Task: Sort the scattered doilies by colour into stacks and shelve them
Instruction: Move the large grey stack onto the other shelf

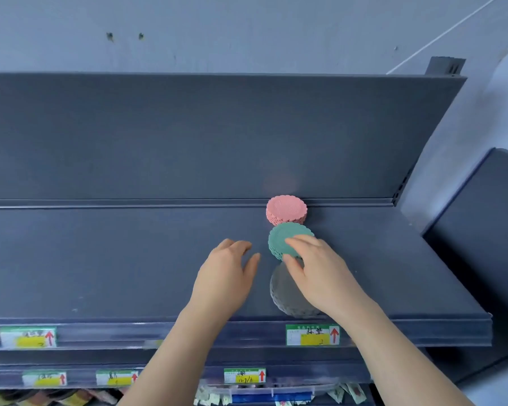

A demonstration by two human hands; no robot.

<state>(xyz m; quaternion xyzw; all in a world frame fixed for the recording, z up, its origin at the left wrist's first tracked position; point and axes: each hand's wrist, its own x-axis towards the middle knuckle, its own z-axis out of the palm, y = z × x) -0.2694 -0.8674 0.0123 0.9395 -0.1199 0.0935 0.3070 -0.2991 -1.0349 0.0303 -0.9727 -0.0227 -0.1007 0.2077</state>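
Our right hand (320, 268) holds the green stack (282, 238) of doilies, with the fingers draped over its top and the thumb pressed to its near edge. Our left hand (226, 273) hovers just left of it, fingers loose and spread, holding nothing.

The green stack stands on the dark shelf (129, 259) between the pink stack (286, 209), far against the back panel, and the grey stack (288, 294), near the front lip.

We judge the risks as follows. Pushing from the top could shear the green pile and fan it out. A nudge farther could knock it into the pink one. Our right wrist crosses the grey stack and could drag its top doilies over the lip.

The price tag (313, 334) below is green and white with a yellow panel and a red up-arrow. Its handwriting is too blurred for us to read.
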